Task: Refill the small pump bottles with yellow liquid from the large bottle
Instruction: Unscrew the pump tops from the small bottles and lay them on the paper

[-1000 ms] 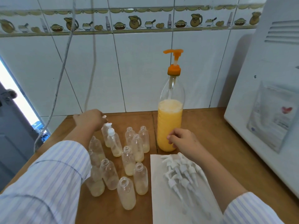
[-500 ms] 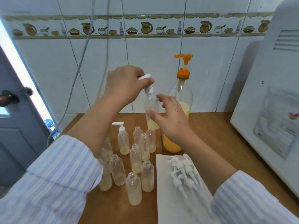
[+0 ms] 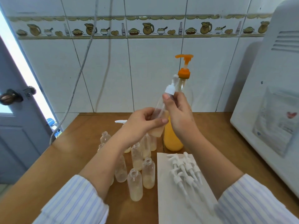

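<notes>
tilted clear pump bottle (image 3: 159, 117), pale liquid low, white cap

I am holding a small pump bottle (image 3: 159, 116) tilted above the surface (image 3: 215, 126), in front of the large bottle (image 3: 174, 136). Open small bottles (image 3: 135, 183) are standing left of a sheet (image 3: 168, 199) on which loose pump heads (image 3: 186, 168) are lying.
</notes>
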